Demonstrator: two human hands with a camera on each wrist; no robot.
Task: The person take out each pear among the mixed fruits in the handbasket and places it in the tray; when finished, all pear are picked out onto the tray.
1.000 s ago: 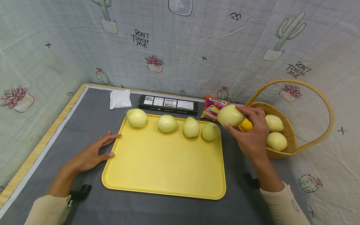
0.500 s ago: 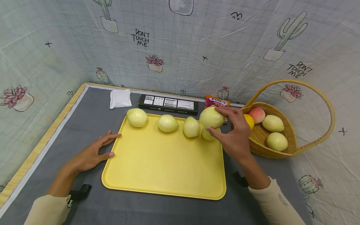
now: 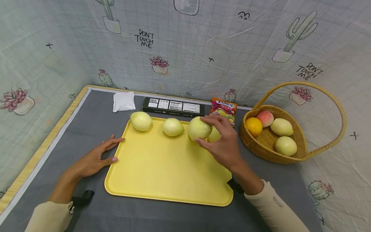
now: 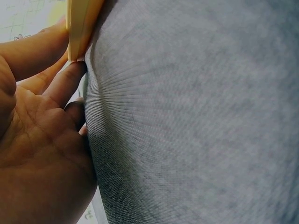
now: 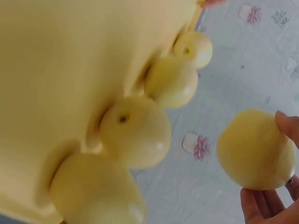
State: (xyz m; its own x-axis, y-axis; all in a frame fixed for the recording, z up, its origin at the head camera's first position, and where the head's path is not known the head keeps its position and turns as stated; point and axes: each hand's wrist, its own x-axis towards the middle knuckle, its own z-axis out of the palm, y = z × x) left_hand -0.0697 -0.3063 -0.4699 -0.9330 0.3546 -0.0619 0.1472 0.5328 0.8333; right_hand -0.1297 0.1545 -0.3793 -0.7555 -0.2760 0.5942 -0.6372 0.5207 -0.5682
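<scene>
In the head view, my right hand (image 3: 223, 143) pinches a pale yellow-green pear (image 3: 198, 129) between thumb and fingers above the back of a yellow tray (image 3: 168, 170). The right wrist view shows this held pear (image 5: 254, 149) apart from several pears in a row on the tray. Of that row, the leftmost pear (image 3: 141, 121) and another pear (image 3: 173, 127) show plainly in the head view. The rightmost pear (image 3: 214, 135) is partly covered, and one is hidden behind the held pear. My left hand (image 3: 90, 162) touches the tray's left rim, thumb and fingers spread.
On the right stands a wicker basket (image 3: 258, 150) with an orange (image 3: 253, 126), a peach (image 3: 265, 119) and two pears, its handle arching high. Along the back lie a white packet (image 3: 124, 102), a black box (image 3: 174, 108) and a FOX'S sweets bag (image 3: 223, 109).
My right hand has carried the pear leftward from beside the basket, past the rightmost pear, to above the back of the tray. The left hand has stayed at the tray's rim.
</scene>
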